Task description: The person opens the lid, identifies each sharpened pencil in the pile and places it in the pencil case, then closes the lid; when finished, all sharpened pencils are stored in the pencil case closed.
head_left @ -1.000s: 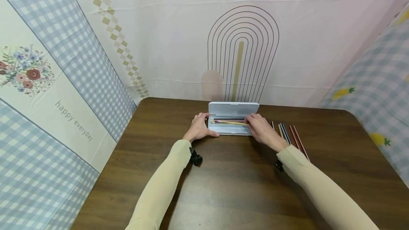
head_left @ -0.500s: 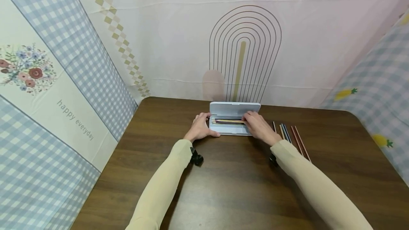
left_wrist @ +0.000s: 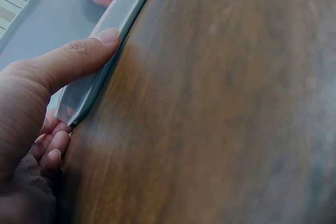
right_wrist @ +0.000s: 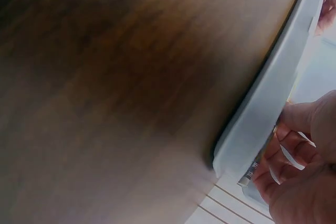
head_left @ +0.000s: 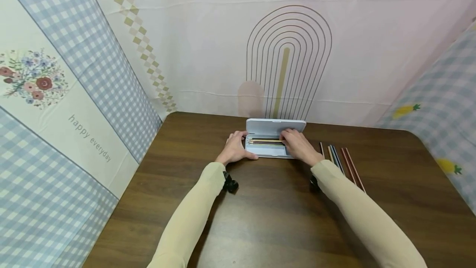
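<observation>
A pale pencil case [head_left: 265, 152] lies near the table's back edge, its lid [head_left: 265, 126] standing up. Several pencils [head_left: 265, 141], yellow and dark among them, lie lengthwise in its back part. My left hand [head_left: 235, 148] grips the case's left end. In the left wrist view its thumb [left_wrist: 84, 59] presses the front rim and the other fingers curl about the corner. Reaching into the right half, my right hand [head_left: 298, 146] pinches a pencil. A dark pencil's end [right_wrist: 249, 176] shows beside those fingers in the right wrist view; the hand hides how many it holds.
Right of the case several loose pencils lie on the brown table [head_left: 260, 218]: a thin one [head_left: 321, 149], a pale and blue group [head_left: 336, 158] and two reddish ones [head_left: 352, 166]. Just behind the table hangs a patterned cloth [head_left: 204, 53].
My right hand has shifted slightly left within the case, and the pencils under it have moved toward the back. My left hand keeps its grip on the case.
</observation>
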Demonstrator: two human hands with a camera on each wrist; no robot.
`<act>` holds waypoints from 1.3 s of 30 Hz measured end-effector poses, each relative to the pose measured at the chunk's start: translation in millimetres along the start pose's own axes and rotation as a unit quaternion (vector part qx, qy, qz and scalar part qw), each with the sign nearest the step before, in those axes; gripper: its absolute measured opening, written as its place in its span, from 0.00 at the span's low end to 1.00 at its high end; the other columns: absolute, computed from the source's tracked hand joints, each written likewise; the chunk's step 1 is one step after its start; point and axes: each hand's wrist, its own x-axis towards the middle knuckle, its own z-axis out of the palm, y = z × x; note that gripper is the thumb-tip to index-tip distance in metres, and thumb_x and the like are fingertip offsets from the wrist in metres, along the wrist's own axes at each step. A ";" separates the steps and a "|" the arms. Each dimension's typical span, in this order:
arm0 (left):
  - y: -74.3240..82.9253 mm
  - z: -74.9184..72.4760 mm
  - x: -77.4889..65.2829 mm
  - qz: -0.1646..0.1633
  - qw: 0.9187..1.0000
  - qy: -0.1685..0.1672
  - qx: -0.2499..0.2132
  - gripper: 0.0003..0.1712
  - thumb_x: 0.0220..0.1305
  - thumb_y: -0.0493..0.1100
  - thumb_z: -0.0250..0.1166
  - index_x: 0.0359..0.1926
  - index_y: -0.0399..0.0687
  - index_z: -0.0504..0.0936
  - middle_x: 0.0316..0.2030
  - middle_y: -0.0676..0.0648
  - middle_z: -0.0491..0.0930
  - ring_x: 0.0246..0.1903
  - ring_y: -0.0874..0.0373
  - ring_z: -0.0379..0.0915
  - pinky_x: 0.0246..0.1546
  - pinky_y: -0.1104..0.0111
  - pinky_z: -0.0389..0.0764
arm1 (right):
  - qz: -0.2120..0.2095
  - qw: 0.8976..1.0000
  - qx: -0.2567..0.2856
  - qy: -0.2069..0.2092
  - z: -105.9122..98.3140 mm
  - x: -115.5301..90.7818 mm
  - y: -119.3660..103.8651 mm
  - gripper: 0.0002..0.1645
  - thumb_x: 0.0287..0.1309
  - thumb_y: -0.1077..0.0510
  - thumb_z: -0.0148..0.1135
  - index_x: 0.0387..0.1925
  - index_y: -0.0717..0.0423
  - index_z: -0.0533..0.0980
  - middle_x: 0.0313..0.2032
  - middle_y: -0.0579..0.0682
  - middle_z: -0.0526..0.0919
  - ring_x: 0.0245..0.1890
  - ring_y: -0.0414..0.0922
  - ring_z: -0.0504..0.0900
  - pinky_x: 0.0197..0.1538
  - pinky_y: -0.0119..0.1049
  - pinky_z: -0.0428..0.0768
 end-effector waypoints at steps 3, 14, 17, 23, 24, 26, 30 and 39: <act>1.1 -0.2 -0.4 0.001 1.000 0.002 -0.002 0.60 0.48 0.53 0.91 0.78 0.44 0.71 0.71 0.39 0.75 0.71 0.44 0.66 0.77 0.50 0.70 | 0.005 1.000 0.002 0.000 2.2 1.9 2.0 0.05 0.69 0.72 0.61 0.39 0.66 0.82 0.39 0.61 0.85 0.42 0.62 0.84 0.50 0.59 0.83; 0.8 0.3 0.3 0.004 1.000 0.004 0.002 0.59 0.48 0.53 0.90 0.77 0.44 0.71 0.70 0.39 0.75 0.70 0.44 0.66 0.77 0.50 0.70 | 0.031 1.000 -0.002 -0.004 6.7 6.7 2.6 0.06 0.69 0.71 0.62 0.39 0.65 0.84 0.40 0.61 0.87 0.44 0.60 0.86 0.49 0.59 0.85; 1.2 -0.7 0.9 0.005 1.000 0.003 0.001 0.59 0.48 0.53 0.90 0.77 0.43 0.71 0.70 0.38 0.75 0.71 0.44 0.66 0.77 0.50 0.70 | 0.038 0.999 -0.003 -0.007 6.0 7.3 2.7 0.06 0.70 0.70 0.62 0.40 0.65 0.84 0.40 0.61 0.87 0.44 0.59 0.86 0.49 0.59 0.85; 0.3 0.2 1.0 0.003 1.000 0.000 0.000 0.60 0.48 0.53 0.90 0.78 0.44 0.71 0.71 0.39 0.74 0.71 0.44 0.66 0.77 0.50 0.70 | 0.045 0.999 -0.006 -0.009 6.0 6.7 1.5 0.06 0.70 0.70 0.63 0.40 0.64 0.85 0.41 0.61 0.88 0.44 0.60 0.86 0.49 0.60 0.84; -0.1 0.5 1.2 0.002 1.000 0.000 0.002 0.60 0.48 0.54 0.90 0.78 0.44 0.71 0.71 0.39 0.74 0.71 0.44 0.66 0.77 0.51 0.70 | 0.046 0.999 -0.007 -0.009 5.9 6.8 1.0 0.06 0.70 0.70 0.63 0.40 0.63 0.86 0.41 0.61 0.88 0.44 0.60 0.86 0.49 0.61 0.84; -0.3 0.7 1.9 0.003 1.000 0.001 0.003 0.60 0.48 0.54 0.90 0.77 0.44 0.71 0.71 0.39 0.74 0.71 0.45 0.66 0.77 0.51 0.70 | 0.049 0.999 -0.008 -0.007 5.3 7.0 0.2 0.07 0.70 0.69 0.63 0.40 0.63 0.86 0.41 0.61 0.89 0.45 0.60 0.87 0.49 0.62 0.84; -0.3 0.7 2.1 0.005 1.000 0.004 0.003 0.59 0.48 0.54 0.90 0.77 0.44 0.71 0.71 0.39 0.74 0.71 0.45 0.66 0.77 0.51 0.70 | 0.048 0.999 -0.015 0.001 3.3 7.3 -1.4 0.07 0.70 0.69 0.64 0.39 0.62 0.87 0.42 0.61 0.89 0.46 0.62 0.87 0.49 0.64 0.84; -0.8 0.7 0.9 0.004 1.000 0.003 0.005 0.59 0.48 0.54 0.90 0.77 0.44 0.71 0.71 0.39 0.74 0.71 0.45 0.66 0.77 0.51 0.70 | 0.035 0.998 0.003 0.056 -12.7 0.9 -12.1 0.08 0.72 0.67 0.65 0.47 0.67 0.87 0.46 0.63 0.88 0.48 0.60 0.86 0.55 0.58 0.85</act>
